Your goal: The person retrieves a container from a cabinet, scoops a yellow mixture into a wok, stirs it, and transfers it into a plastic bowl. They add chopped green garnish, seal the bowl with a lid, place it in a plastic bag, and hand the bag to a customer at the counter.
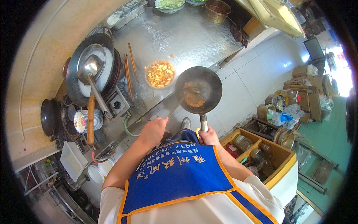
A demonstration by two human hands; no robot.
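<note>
My right hand (208, 136) grips the metal handle of a small dark wok (212, 81), held over the floor just off the counter's edge. Brown-orange sauce lies in the bottom of the wok. My left hand (153, 131) is closed on a thin utensil (176, 108) that reaches into the sauce; its motion-blurred shape does not settle what kind it is. Left of the wok, a clear container of chopped yellow-orange food (160, 74) stands on the steel counter (179, 36). Wooden chopsticks (128, 78) lie farther left.
At the left, a large wok (73, 84) on the stove holds a steel ladle (91, 67) and a strainer. Stacked bowls (98, 121) stand near the gas knobs. Bowls of greens (170, 5) and a metal pot (217, 15) are at the back. A wooden drawer (282, 165) with jars is right.
</note>
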